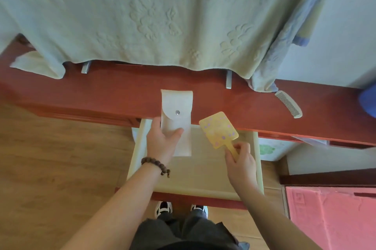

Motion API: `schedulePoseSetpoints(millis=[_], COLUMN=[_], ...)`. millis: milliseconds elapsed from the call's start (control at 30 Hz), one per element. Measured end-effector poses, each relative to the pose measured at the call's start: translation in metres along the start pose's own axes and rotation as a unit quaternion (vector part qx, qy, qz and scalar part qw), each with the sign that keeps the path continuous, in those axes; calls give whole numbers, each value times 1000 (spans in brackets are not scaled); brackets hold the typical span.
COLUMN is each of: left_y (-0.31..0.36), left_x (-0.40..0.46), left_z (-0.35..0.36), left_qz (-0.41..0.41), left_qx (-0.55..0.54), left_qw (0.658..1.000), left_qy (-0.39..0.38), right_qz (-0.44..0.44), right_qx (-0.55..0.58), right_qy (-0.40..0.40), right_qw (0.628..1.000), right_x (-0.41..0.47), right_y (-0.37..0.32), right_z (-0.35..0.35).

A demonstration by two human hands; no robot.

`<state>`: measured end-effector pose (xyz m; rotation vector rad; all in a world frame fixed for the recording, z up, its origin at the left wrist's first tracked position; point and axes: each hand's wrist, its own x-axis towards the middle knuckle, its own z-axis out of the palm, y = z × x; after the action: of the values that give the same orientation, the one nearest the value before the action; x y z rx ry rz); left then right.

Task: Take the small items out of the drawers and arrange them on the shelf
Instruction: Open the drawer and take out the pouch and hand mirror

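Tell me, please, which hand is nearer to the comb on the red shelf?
Right. The right hand, pinching the yellow mirror by its handle, is below-left of the comb. The left hand, gripping the white pouch, is farther left.

We're in a home, prob. a bedroom. A pale green embossed cloth [142, 15] hangs over a red-brown wooden shelf [101, 91], w/ an open drawer [256, 160] below it. A comb [289, 103] lies on the shelf, more fabric [295, 25] hangs at the right, the floor [50, 158] is wood-look, and a pink mat [335, 219] lies nearby.
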<state>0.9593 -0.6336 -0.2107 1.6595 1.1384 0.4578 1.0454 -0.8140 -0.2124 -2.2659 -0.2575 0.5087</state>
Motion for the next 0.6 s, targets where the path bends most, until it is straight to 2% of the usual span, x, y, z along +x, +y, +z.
schedulePoseSetpoints(millis=[100,367,600], left_y=[15,10,-1], left_x=[36,111,135], left_z=[4,36,50], left_qz=[10,15,60], left_qx=[12,124,170], left_qw=[1000,990,982], left_qy=[0,-68,-48], right_qz=[-8,36,41], right_qx=[-17,-64,-120], right_qy=[16,30,48], right_qw=[1000,997,991], right_x=[32,120,146], right_y=[-21,-53,-50], right_z=[6,40,66])
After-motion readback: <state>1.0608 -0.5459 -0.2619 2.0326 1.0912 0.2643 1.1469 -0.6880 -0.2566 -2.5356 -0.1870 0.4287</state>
